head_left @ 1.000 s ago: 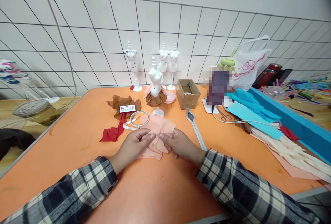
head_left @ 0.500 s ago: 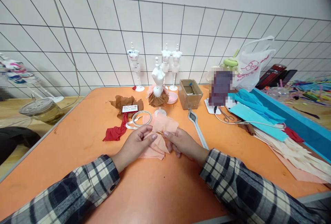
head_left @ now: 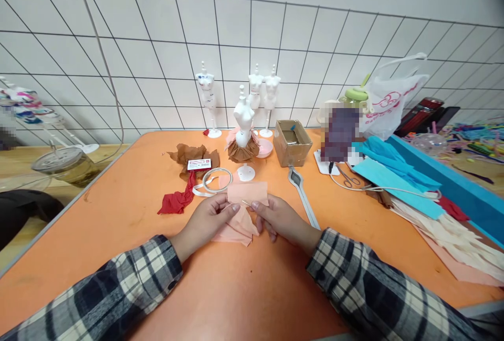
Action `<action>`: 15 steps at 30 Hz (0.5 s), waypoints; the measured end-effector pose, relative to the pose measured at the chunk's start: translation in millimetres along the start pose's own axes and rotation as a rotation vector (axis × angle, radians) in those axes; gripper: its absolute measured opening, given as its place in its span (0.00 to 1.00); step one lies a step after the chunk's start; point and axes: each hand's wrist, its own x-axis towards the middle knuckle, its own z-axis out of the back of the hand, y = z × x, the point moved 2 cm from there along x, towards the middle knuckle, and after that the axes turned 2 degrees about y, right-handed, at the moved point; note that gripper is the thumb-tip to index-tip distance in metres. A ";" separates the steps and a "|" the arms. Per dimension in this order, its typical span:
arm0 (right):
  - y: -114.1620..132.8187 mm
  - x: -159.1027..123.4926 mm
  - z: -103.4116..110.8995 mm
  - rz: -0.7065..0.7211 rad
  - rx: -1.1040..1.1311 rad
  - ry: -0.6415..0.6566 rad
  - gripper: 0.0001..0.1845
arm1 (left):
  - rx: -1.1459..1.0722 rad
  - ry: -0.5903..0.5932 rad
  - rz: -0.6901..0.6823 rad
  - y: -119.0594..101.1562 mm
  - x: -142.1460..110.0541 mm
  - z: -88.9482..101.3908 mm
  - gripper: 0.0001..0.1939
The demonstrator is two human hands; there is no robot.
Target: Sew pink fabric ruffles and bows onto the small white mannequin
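My left hand is closed, its thumb and fingers pinching the edge of a thin peach fabric sheet. My right hand pinches a thin pale needle-like stick, its tip pointing left toward my left thumb. Part of the peach sheet also lies between the right fingers. More peach material hangs below and between both hands, over the table. Just beyond stands a small white dress form wearing a gathered brown skirt.
Left of the dress form lie crumpled brown material, a red scrap and a tape roll. A cardboard box and a grey strap-like tool are right of it. Scissors and blue sheets lie farther right.
The peach sheet's upper part has shifted slightly left and lies flatter. The stick's tip and my left thumb are a little farther apart. The camera view has shifted slightly.
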 end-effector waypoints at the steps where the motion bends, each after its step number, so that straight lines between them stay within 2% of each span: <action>1: 0.2 0.4 0.3 -0.007 0.017 -0.004 0.22 | -0.023 0.004 0.019 0.4 0.5 0.8 0.19; 3: 2.2 0.9 2.7 -0.023 0.063 -0.073 0.22 | -0.074 -0.030 0.051 1.9 1.6 3.6 0.19; 6: 8.6 -0.3 10.9 -0.022 0.177 -0.297 0.21 | -0.134 -0.105 0.051 5.0 2.9 8.1 0.23; 8: 13.7 -3.1 16.4 0.032 0.228 -0.414 0.18 | -0.129 -0.115 0.049 6.8 3.4 9.0 0.28; 9: 16.1 -4.6 17.9 0.067 0.225 -0.418 0.18 | -0.113 -0.112 0.054 7.4 3.6 8.9 0.30; 11: 18.9 -7.1 17.0 0.098 0.165 -0.298 0.21 | -0.080 -0.108 0.075 7.7 3.5 7.9 0.33; 13: 18.7 -9.0 12.7 0.063 0.082 -0.124 0.23 | -0.076 -0.106 0.085 6.6 3.3 6.6 0.34; 15: 17.3 -10.4 8.4 0.013 -0.017 -0.035 0.23 | -0.096 -0.089 0.083 4.9 3.0 5.2 0.34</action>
